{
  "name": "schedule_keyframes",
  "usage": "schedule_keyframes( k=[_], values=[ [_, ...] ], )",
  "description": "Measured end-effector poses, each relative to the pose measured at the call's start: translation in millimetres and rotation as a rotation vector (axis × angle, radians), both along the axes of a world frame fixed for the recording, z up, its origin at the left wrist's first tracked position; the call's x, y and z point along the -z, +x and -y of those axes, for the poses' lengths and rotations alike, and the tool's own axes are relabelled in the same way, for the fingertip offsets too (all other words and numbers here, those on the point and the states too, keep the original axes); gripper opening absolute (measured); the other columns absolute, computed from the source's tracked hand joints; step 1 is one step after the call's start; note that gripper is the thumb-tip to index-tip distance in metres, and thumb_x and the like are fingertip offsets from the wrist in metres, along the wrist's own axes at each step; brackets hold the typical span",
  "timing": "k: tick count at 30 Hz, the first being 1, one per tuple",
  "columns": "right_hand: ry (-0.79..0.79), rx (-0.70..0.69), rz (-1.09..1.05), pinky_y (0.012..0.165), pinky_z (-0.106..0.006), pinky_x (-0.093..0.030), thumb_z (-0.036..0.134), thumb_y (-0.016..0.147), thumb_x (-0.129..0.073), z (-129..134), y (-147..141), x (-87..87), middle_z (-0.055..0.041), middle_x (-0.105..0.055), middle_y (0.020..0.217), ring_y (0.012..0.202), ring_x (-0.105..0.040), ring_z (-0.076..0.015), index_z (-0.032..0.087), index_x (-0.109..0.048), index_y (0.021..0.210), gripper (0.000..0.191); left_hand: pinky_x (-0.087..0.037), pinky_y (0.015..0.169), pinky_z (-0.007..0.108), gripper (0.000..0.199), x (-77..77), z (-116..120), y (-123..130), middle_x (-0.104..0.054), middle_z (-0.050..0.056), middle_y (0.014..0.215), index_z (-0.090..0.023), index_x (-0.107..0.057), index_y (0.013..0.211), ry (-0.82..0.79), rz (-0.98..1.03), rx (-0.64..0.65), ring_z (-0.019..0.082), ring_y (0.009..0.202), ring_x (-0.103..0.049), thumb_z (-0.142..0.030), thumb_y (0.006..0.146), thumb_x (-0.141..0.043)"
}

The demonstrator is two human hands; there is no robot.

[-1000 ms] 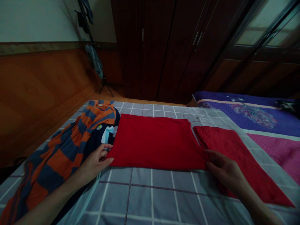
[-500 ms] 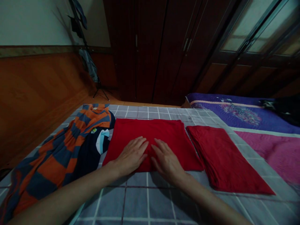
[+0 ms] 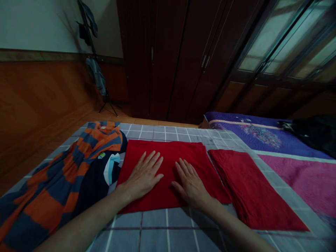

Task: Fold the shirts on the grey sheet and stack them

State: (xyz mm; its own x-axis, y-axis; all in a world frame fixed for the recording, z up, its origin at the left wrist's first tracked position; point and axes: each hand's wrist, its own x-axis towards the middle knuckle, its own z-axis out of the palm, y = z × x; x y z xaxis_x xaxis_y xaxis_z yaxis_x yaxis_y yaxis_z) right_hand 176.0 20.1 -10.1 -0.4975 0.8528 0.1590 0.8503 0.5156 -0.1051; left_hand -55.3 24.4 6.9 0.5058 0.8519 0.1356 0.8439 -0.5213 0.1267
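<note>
Spread flat on the bed is a red cloth (image 3: pixel 168 150), folded into a rough rectangle. My left hand (image 3: pixel 145 175) lies on its left half, palm down with the fingers stretched. On the right half rests my right hand (image 3: pixel 190 182), also flat, thumb out toward the middle. Neither hand grips anything. A second, folded red cloth (image 3: pixel 257 189) lies close beside the first on the right. To the left sprawls an orange and blue checked garment (image 3: pixel 78 164), with a dark navy garment (image 3: pixel 96 183) that has a white and light-blue patch partly under it.
A grey checked bedsheet (image 3: pixel 154 231) covers the bed. Beyond its right edge lies a purple and pink bedspread (image 3: pixel 283 147) with a dark garment (image 3: pixel 312 134) on it. A dark wooden wardrobe (image 3: pixel 168 63) stands behind, and a coat stand (image 3: pixel 91 45) at the left corner.
My hands have flattened, fingers more outstretched, and sit slightly farther apart on the red cloth. The cloth's near edge now lies lower in view. The camera view has tilted up a little.
</note>
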Motion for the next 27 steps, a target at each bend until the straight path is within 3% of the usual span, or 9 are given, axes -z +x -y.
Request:
schedule_keyframes(
  k=[3,5,11,13,16,20,22,24,27],
  values=[
    [-0.035,-0.083,0.003,0.112,-0.050,-0.022,0.053,0.090,-0.044,-20,-33,-2.9,-0.0177,-0.026,0.151,0.140,-0.019,-0.0323,0.009,-0.035,0.143,0.069,-0.008,0.114,0.051,0.062,8.7,-16,-18,-0.021,0.012,0.154,-0.018,-0.031,0.146,0.007,-0.028,-0.150,0.029,0.143,-0.010,-0.049,0.093,-0.038],
    [-0.051,-0.080,0.018,0.112,-0.051,-0.020,0.059,0.090,-0.039,-37,-33,-1.3,-0.0173,-0.027,0.150,0.140,-0.019,-0.0325,0.010,-0.036,0.143,0.072,-0.011,0.113,0.053,0.067,17.6,-21,-28,-0.021,0.014,0.153,-0.018,-0.030,0.146,-0.048,-0.036,-0.202,0.032,0.142,-0.011,-0.056,0.091,-0.036],
    [0.032,0.207,0.139,0.110,-0.052,-0.021,0.059,0.092,-0.032,-81,51,4.3,-0.0159,-0.033,0.149,0.138,-0.025,-0.0324,0.012,-0.038,0.142,0.068,-0.010,0.113,0.054,0.074,23.9,-24,-34,-0.020,0.014,0.153,-0.020,-0.028,0.147,-0.103,-0.015,-0.203,0.032,0.142,-0.009,-0.065,0.088,-0.031],
    [0.068,0.287,0.156,0.109,-0.055,-0.021,0.056,0.092,-0.034,-86,61,1.5,-0.0172,-0.035,0.147,0.137,-0.026,-0.0348,0.011,-0.040,0.140,0.066,-0.010,0.113,0.054,0.074,22.7,-30,-34,-0.022,0.014,0.153,-0.019,-0.029,0.147,-0.073,0.006,-0.216,0.033,0.142,-0.011,-0.064,0.088,-0.033],
    [0.065,0.220,0.112,0.109,-0.054,-0.021,0.055,0.091,-0.038,-80,28,-2.5,-0.0184,-0.031,0.149,0.138,-0.023,-0.0354,0.011,-0.040,0.140,0.066,-0.010,0.113,0.053,0.068,24.8,-40,-36,-0.028,0.011,0.152,-0.019,-0.033,0.145,0.005,0.027,-0.231,0.031,0.142,-0.015,-0.060,0.090,-0.034],
    [-0.021,-0.114,0.022,0.112,-0.047,-0.020,0.058,0.092,-0.033,-67,-50,-1.3,-0.0142,-0.027,0.152,0.139,-0.022,-0.0298,0.015,-0.034,0.144,0.067,-0.013,0.113,0.050,0.062,30.8,-47,-41,-0.031,0.009,0.151,-0.019,-0.036,0.143,0.000,0.016,-0.239,0.029,0.141,-0.021,-0.053,0.092,-0.034],
    [-0.040,-0.221,0.031,0.113,-0.044,-0.018,0.062,0.092,-0.029,-72,-68,0.2,-0.0109,-0.027,0.152,0.140,-0.021,-0.0277,0.018,-0.032,0.145,0.070,-0.014,0.113,0.050,0.061,32.2,-47,-42,-0.030,0.008,0.151,-0.019,-0.036,0.144,-0.007,0.011,-0.245,0.029,0.140,-0.022,-0.052,0.092,-0.036],
    [-0.036,-0.171,0.074,0.113,-0.042,-0.017,0.065,0.091,-0.028,-87,-59,0.0,-0.0076,-0.028,0.152,0.140,-0.021,-0.0258,0.020,-0.032,0.145,0.071,-0.013,0.114,0.051,0.062,32.6,-46,-43,-0.029,0.009,0.151,-0.018,-0.035,0.144,-0.005,0.005,-0.244,0.030,0.140,-0.021,-0.052,0.092,-0.036],
    [-0.015,0.063,0.116,0.111,-0.044,-0.021,0.061,0.093,-0.027,-115,-10,-5.4,-0.0110,-0.033,0.150,0.138,-0.027,-0.0279,0.017,-0.034,0.144,0.069,-0.012,0.114,0.052,0.065,32.7,-46,-43,-0.028,0.010,0.151,-0.018,-0.034,0.145,-0.006,-0.004,-0.238,0.032,0.141,-0.020,-0.055,0.091,-0.034]
  ],
)
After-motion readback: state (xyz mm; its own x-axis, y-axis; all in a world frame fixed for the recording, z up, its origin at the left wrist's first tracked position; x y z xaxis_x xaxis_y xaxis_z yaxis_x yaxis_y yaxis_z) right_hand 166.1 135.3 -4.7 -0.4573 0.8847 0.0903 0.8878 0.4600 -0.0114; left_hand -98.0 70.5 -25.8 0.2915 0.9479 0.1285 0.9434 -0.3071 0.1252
